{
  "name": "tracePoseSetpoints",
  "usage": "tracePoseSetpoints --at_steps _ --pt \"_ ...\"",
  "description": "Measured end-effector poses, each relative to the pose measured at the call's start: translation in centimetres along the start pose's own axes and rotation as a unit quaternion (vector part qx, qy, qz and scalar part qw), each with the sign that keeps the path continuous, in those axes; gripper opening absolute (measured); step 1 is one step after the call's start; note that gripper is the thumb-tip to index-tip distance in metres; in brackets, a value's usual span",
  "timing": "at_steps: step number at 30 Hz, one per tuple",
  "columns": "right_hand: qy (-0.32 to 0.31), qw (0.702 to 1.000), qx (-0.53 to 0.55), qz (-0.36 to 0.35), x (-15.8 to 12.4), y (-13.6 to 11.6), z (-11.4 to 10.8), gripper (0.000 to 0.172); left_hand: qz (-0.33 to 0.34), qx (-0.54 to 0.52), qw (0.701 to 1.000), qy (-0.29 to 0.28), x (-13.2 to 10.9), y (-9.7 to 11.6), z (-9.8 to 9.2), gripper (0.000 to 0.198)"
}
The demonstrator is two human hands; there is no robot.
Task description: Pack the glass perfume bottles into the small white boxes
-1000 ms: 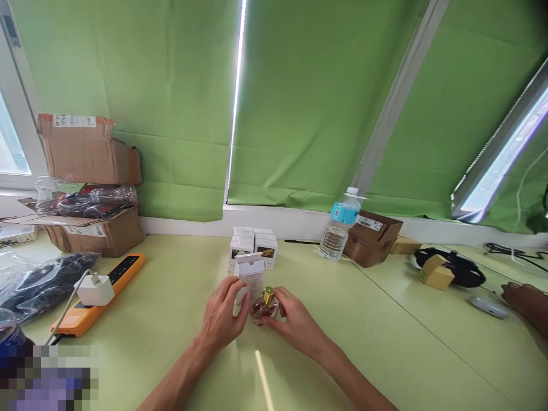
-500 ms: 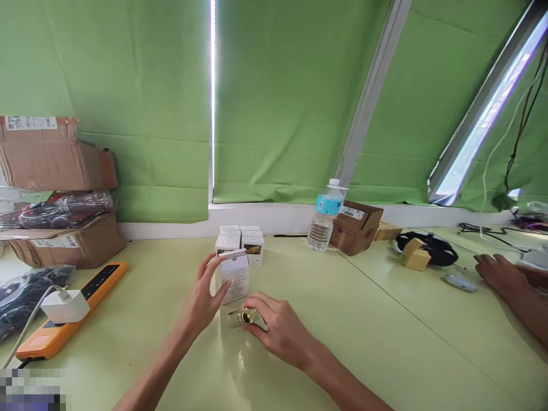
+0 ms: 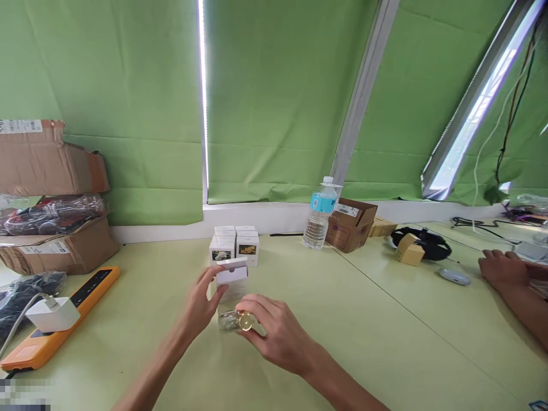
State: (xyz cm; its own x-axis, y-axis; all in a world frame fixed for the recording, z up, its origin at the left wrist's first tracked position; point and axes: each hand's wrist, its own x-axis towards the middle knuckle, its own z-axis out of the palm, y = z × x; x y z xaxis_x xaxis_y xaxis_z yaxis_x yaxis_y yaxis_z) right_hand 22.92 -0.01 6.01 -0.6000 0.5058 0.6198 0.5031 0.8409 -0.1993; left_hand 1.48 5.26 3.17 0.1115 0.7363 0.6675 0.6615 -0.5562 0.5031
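Note:
My left hand (image 3: 199,305) pinches a small white carton (image 3: 233,279) by its left side, thumb at the front and fingers at the top. The carton's flap stands raised, and its upper part tips so that the top shows. My right hand (image 3: 278,331) is closed around the gold-lidded end of a small glass jar (image 3: 230,321), held on its side just in front of the carton. Pale contents show through the glass; I cannot make out what they are. Behind the carton stand several white boxes (image 3: 247,251) with flower pictures.
An orange power strip (image 3: 92,294) with a white charger lies left, beside stacked cardboard boxes (image 3: 47,165). At the back are a water bottle (image 3: 317,222) and a brown box (image 3: 351,225). A mouse (image 3: 454,277) and another person's hand (image 3: 503,268) are at the right.
My left hand now grips the carton, which has gone from upright to tilted. The jar has turned sideways in my right hand, showing more glass. The view has shifted slightly right.

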Motion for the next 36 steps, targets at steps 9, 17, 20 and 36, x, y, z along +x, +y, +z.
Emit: tracePoseSetpoints --at_steps 9,17,20,36 --pt "0.166 0.983 0.073 0.012 0.4 0.5 -1.9 0.035 0.167 0.087 0.981 -0.054 -1.6 1.2 -0.1 0.027" --pt "0.159 0.986 0.02 0.042 0.2 2.0 -2.1 0.032 0.138 0.045 0.989 -0.027 -1.8 1.0 0.7 0.029" --pt "0.12 0.992 -0.037 0.025 -0.1 2.4 -1.7 0.033 0.075 0.022 0.996 -0.034 -1.9 0.7 0.7 0.044" --pt "0.009 0.998 0.002 0.069 0.1 2.3 -1.3 0.024 0.106 0.016 0.992 -0.06 -2.5 1.0 0.9 0.045"
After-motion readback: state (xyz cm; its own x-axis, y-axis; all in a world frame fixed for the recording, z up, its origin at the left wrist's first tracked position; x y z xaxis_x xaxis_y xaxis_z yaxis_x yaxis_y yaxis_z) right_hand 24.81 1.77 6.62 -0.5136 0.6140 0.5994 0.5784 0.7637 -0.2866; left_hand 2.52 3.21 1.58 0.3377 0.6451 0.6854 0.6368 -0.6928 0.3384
